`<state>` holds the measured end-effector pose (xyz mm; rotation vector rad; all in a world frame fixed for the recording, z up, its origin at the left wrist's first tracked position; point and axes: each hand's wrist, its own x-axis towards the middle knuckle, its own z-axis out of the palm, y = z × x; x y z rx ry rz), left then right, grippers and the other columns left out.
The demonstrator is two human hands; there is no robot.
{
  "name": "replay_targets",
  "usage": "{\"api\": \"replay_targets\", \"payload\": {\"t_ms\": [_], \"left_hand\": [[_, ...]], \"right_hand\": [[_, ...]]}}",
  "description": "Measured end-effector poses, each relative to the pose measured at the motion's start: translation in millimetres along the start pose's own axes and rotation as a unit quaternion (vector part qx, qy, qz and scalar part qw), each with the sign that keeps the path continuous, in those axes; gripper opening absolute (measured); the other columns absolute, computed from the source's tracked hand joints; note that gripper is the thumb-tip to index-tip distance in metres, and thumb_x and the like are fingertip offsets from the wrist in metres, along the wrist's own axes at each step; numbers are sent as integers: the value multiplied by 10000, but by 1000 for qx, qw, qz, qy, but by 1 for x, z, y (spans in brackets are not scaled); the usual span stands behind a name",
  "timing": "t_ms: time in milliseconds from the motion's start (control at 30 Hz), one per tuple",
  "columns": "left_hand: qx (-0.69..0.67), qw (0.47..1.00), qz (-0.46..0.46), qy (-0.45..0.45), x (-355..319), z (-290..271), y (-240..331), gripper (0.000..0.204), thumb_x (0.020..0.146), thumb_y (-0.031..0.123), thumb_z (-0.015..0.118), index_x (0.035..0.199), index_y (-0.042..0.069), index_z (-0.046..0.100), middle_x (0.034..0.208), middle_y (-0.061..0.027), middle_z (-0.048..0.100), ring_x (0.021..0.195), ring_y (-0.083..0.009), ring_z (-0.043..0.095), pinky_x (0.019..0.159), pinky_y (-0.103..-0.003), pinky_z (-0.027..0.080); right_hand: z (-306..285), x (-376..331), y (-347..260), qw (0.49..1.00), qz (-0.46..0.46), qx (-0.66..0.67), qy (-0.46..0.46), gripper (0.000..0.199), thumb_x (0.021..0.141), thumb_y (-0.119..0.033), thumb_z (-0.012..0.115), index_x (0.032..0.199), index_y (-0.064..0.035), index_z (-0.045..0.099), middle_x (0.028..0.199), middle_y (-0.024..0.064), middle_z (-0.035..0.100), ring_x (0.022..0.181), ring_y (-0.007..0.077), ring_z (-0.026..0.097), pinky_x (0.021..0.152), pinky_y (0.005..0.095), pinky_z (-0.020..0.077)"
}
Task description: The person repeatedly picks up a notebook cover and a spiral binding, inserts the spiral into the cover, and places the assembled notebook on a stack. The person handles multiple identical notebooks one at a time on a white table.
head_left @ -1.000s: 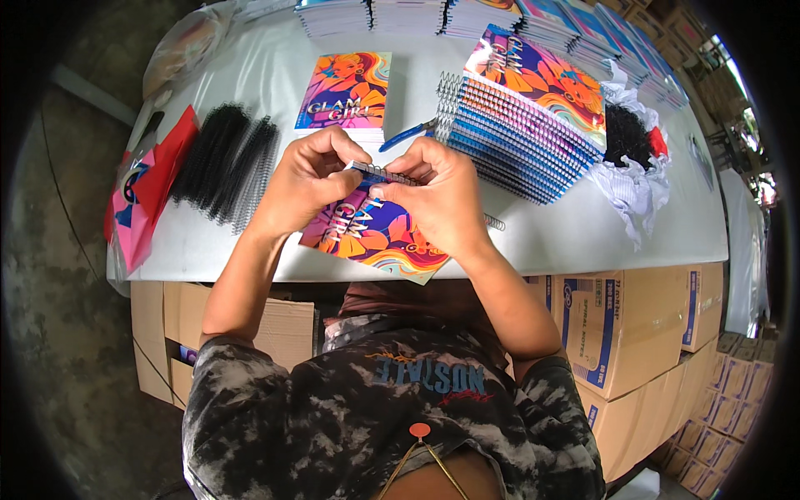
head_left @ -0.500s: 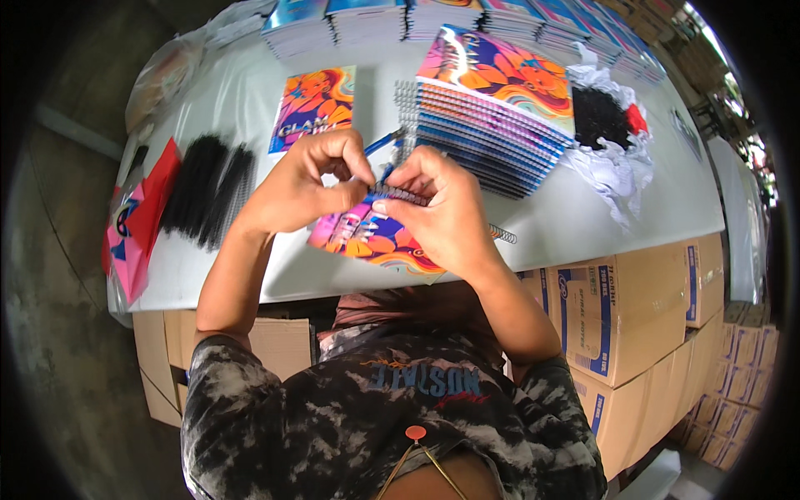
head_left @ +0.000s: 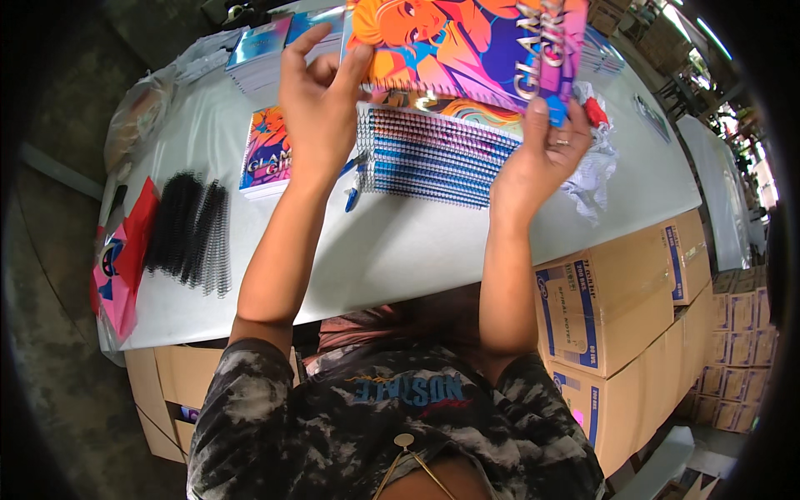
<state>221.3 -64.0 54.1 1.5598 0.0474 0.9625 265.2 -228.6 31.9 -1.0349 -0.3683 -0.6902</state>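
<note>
A spiral notebook (head_left: 454, 50) with a bright orange, pink and purple illustrated cover is raised over the far side of the table, its coiled edge toward me. My right hand (head_left: 542, 162) grips its lower right corner, thumb on the cover. At its left edge is my left hand (head_left: 321, 112), fingers apart, the thumb touching or very near the notebook. Underneath is a fanned pile of spiral-bound notebooks (head_left: 437, 162), partly covered. Left of that pile lies a blue-handled tool (head_left: 352, 198), perhaps pliers. Another illustrated stack (head_left: 265, 154) sits beside my left forearm.
Black plastic coils (head_left: 185, 233) lie at the table's left, beside a red and pink package (head_left: 125, 267). Crumpled white paper (head_left: 587, 196) is at the right. More book stacks (head_left: 258, 62) line the back. Cardboard boxes (head_left: 621, 300) stand below the right edge.
Both hands have moved up and away from me, from pinching the coil near the table's front. The notebook has been lifted and turned, and the blue-handled tool is now uncovered.
</note>
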Motion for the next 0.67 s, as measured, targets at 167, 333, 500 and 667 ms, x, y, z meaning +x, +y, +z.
{"api": "replay_targets", "payload": {"t_ms": [167,333,500,667], "left_hand": [[400,908,121,29,6,5,-76,308,817,332,603,823,25,622,646,-112,589,603,-279,552,611,-359,455],[142,979,-60,136,-11,14,-112,431,896,385,492,721,0,570,565,-98,505,547,-188,472,561,-325,408],[126,974,-26,188,-18,28,-123,484,925,386,435,656,-14,476,515,-84,436,516,-133,394,511,-330,353],[84,979,24,186,-18,26,-137,466,922,376,450,662,-8,493,527,-46,468,506,-161,370,512,-327,360]], "right_hand": [[-50,1,72,903,0,-428,-46,407,768,-247,671,1021,11,486,1083,218,472,1022,297,427,894,411,326],[-44,-6,83,961,-61,-256,-78,346,878,-214,528,1157,-10,521,1195,219,534,1079,328,540,911,362,402],[-44,-12,88,939,-95,-329,-5,317,907,-240,496,1104,-4,572,1051,164,625,933,269,614,820,346,457],[-42,-14,84,934,-56,-351,19,304,912,-241,489,1089,-18,593,987,147,651,853,262,638,756,322,480]]}}
